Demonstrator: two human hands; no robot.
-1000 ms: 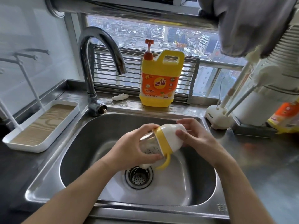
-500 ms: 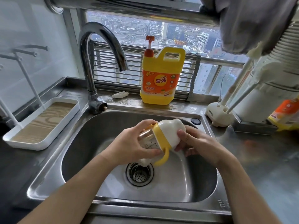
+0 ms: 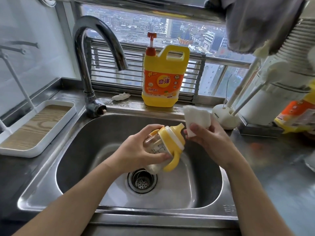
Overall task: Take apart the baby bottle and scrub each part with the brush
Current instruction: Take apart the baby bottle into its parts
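The left hand wraps round the clear body of the baby bottle and holds it tilted over the sink, spout end up and to the right, likely so drips fall toward the drain. The right hand pinches the white cap, already off and held just beside the yellow spout, not touching it. The hands are close, each clamped on its own piece. The yellow collar with its handles sits on the bottle, so I reckon unscrewing it comes next. The brushes stand untouched in their white holder at the right, within easy reach, and the detergent jug waits behind the sink beside the tap
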